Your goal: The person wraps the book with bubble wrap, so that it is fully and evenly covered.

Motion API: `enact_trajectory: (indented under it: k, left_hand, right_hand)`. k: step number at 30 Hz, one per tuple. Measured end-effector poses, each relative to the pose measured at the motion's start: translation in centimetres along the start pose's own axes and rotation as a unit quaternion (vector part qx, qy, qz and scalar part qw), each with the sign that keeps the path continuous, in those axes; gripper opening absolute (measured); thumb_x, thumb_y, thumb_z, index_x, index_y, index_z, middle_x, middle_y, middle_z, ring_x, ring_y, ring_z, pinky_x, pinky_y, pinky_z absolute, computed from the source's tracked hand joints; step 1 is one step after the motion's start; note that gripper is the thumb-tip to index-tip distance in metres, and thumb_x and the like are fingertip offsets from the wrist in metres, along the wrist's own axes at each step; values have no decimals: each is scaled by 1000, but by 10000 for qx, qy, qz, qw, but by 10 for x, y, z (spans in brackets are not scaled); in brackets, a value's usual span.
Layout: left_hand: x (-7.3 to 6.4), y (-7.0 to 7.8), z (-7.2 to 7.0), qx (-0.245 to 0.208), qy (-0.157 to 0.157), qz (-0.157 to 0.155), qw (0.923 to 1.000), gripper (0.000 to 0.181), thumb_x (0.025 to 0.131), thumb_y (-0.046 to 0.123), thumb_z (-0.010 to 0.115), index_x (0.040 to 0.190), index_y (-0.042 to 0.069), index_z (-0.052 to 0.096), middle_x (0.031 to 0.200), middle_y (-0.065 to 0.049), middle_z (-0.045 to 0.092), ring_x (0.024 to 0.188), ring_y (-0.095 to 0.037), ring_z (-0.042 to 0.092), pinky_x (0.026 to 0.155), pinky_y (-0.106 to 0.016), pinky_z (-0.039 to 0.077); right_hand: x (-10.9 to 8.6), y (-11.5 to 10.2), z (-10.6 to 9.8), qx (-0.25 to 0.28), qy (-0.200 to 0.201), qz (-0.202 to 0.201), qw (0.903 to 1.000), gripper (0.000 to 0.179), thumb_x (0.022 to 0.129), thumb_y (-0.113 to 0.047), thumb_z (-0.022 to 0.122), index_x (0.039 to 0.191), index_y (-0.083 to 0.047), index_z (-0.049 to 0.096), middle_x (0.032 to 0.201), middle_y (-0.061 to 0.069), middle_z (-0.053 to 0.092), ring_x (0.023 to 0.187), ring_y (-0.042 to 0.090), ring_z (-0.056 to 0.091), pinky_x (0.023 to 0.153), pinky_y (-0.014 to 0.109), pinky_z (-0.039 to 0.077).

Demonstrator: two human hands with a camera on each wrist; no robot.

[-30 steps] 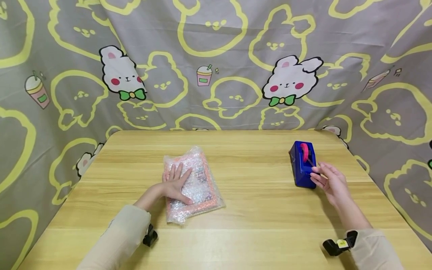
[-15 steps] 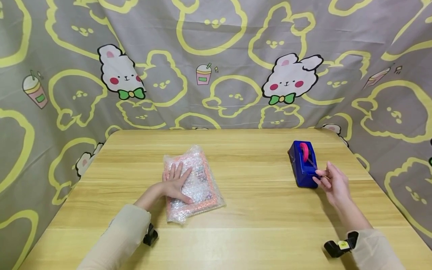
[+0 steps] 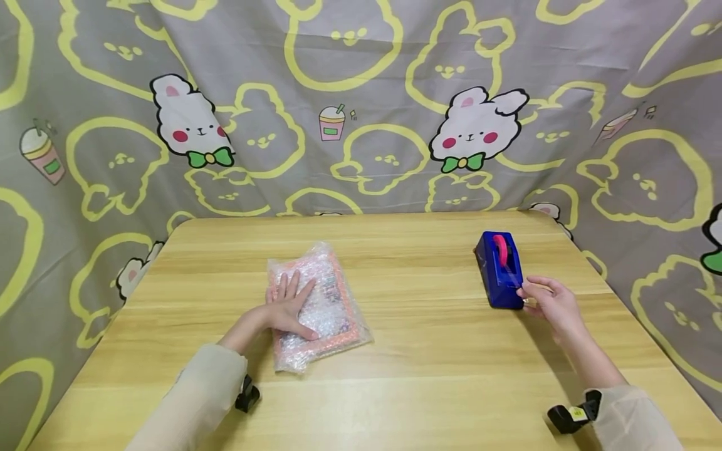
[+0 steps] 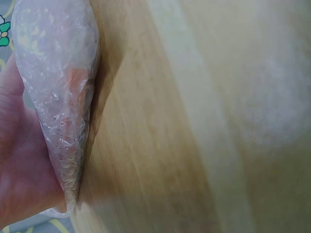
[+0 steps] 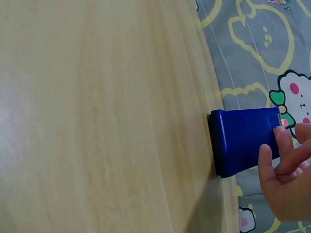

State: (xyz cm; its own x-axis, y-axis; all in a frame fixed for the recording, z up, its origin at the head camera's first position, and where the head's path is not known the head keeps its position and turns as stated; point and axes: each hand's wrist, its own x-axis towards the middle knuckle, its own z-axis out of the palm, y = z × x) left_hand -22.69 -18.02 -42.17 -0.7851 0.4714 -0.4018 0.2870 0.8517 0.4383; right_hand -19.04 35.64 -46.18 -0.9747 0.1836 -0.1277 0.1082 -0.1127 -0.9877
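Note:
My left hand [image 3: 287, 311] lies with spread fingers on a flat rectangular item in clear bubble wrap [image 3: 333, 313], which shows an orange-pink border; what is inside is unclear. Close up in the left wrist view, the bubble wrap [image 4: 60, 82] shows edge-on with my palm behind it. At the right stands a blue tape dispenser [image 3: 501, 288] with a pink-cored tape roll [image 3: 501, 250]. My right hand [image 3: 555, 307] is at its front end, thumb and fingertips pinching the tape's end by the cutting edge. In the right wrist view, fingers touch the dispenser's [image 5: 245, 141] upper front.
Both things lie on a light wooden table [image 3: 417, 388]. A grey curtain [image 3: 389, 81] with rabbit and bear drawings hangs along the back and sides. Black camera mounts [image 3: 572, 416] are strapped at both wrists.
My right hand has lowered slightly at the dispenser's front, and the tape strip that slanted up from the roll now lies lower. The left hand stays on the bubble wrap. The head view shifts slightly.

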Motion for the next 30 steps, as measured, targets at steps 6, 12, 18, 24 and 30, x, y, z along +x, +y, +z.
enact_trajectory:
  k: [6, 12, 18, 24, 30]
  left_hand:
    - [0, -2, 2, -43, 20, 34, 10000, 124, 64, 60, 71, 146, 10, -7, 142, -25, -31, 125, -44, -33, 94, -66, -21]
    - [-1, -1, 1, -108, 25, 55, 9999, 124, 64, 59, 72, 146, 10, -7, 141, -25, -32, 125, -44, -34, 94, -66, -21]
    - [-2, 0, 1, -99, 22, 65, 9999, 124, 64, 59, 72, 146, 10, -7, 141, -26, -31, 125, -45, -33, 94, -66, -21]
    - [-2, 1, 1, -112, 2, 64, 9999, 124, 64, 59, 72, 146, 9, -7, 141, -25, -32, 125, -45, -33, 94, -66, -21]
    - [-2, 0, 0, -80, 5, 49, 10000, 124, 64, 59, 72, 146, 10, -8, 141, -24, -33, 124, -43, -35, 94, -65, -22]
  right_hand:
    - [-22, -27, 24, -564, 62, 225, 9981, 16, 82, -19, 68, 91, -26, 58, 71, -13, 66, 60, 1, 58, 58, 20, 53]
    - [-38, -43, 42, -428, 213, 215, 9986, 20, 85, -8, 62, 87, -27, 57, 67, -14, 63, 46, 1, 44, 55, 17, 51]
    - [-41, -43, 47, -549, 377, 100, 9977, 19, 85, -7, 62, 88, -25, 56, 62, -13, 58, 45, 0, 40, 55, 17, 51]
    - [-39, -41, 47, -910, 460, 66, 9948, 19, 85, -7, 61, 91, -24, 55, 62, -12, 54, 47, 1, 44, 55, 18, 52]
    - [-34, -34, 48, -1652, 516, -180, 9847, 20, 85, -3, 57, 100, -16, 51, 61, -11, 47, 55, 1, 50, 55, 19, 52]
